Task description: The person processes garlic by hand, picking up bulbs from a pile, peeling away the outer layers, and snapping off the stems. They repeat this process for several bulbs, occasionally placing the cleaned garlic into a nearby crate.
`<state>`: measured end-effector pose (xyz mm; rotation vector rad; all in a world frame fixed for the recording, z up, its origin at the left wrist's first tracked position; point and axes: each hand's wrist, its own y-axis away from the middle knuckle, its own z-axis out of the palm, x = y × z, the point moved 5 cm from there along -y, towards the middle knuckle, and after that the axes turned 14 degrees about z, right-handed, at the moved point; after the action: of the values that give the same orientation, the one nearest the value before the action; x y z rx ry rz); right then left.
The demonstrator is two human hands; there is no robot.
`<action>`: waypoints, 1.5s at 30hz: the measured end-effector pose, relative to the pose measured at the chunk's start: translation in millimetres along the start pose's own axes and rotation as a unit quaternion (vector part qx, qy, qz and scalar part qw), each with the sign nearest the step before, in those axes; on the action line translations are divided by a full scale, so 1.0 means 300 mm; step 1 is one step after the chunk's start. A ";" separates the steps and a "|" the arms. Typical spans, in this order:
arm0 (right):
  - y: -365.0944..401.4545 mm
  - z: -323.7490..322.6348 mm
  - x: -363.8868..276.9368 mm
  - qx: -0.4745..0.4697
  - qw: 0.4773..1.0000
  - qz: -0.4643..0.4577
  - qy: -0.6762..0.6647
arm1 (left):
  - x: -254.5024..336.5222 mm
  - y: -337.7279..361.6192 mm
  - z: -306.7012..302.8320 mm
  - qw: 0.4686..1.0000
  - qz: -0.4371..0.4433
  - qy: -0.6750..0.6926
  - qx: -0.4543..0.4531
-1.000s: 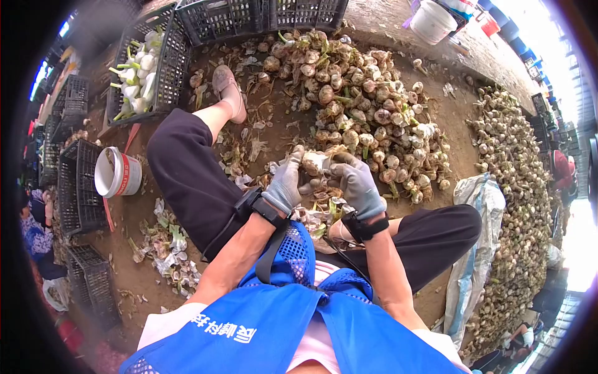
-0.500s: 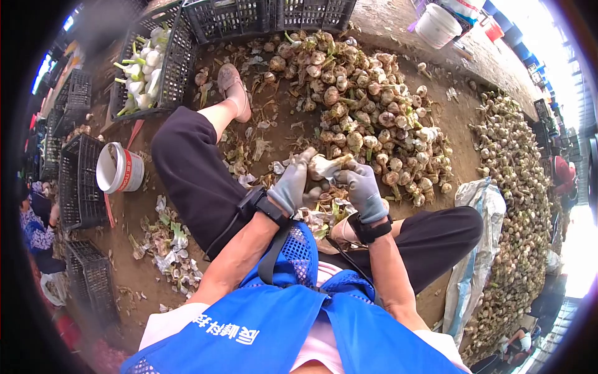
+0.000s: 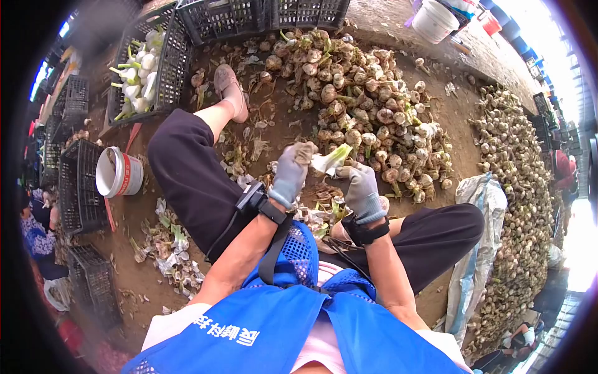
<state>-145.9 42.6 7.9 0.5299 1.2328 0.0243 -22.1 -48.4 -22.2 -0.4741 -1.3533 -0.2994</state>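
My left hand point(image 3: 291, 173), in a soiled grey glove, is closed around the bulb end of a garlic point(image 3: 330, 161). The garlic's stem shows pale green and white and points to the right. Just below and right of that stem is my gloved right hand point(image 3: 363, 193), its fingers curled and pinched together. What lies between those fingers, if anything, I cannot make out. Under both hands, loose garlic skins point(image 3: 313, 218) lie on the ground between my legs. Beyond them spreads a heap of unpeeled garlic point(image 3: 374, 112) with brownish skins and cut stems.
A black crate point(image 3: 173, 71) holding white trimmed garlic stands at the upper left, near more black crates point(image 3: 227, 22). A white bucket point(image 3: 131, 174) sits left of my knee. Right of my leg are a plastic sack point(image 3: 476, 230) and a long garlic pile point(image 3: 514, 218). Other people sit at the edges.
The garlic's stem has gone from brownish and dry to clean pale green. My hands have drawn slightly apart, the left one shifting left.
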 end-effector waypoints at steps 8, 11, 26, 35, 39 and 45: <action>-0.007 0.060 -0.025 0.083 0.990 0.012 0.113 | -0.001 0.040 0.021 0.980 -0.044 0.163 0.108; -0.085 -0.038 -0.065 0.173 0.915 -0.117 0.345 | -0.007 0.033 0.027 0.965 -0.021 0.235 0.116; -0.028 0.012 -0.068 0.036 0.901 -0.073 0.427 | 0.075 0.008 0.024 0.949 -0.090 0.302 0.006; -0.019 0.104 -0.039 0.124 0.900 -0.179 0.377 | -0.023 0.027 -0.003 0.966 -0.077 0.221 0.109; -0.037 0.065 -0.005 0.131 0.961 -0.059 0.237 | -0.045 0.053 -0.006 0.943 -0.147 0.280 0.106; -0.151 -0.070 0.301 -0.121 0.958 0.060 0.253 | -0.031 0.011 -0.006 0.884 -0.127 0.425 0.145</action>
<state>-145.5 37.5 -95.2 0.3922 1.6664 0.4327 -20.7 -47.1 -32.1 0.1081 -0.5677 -0.4455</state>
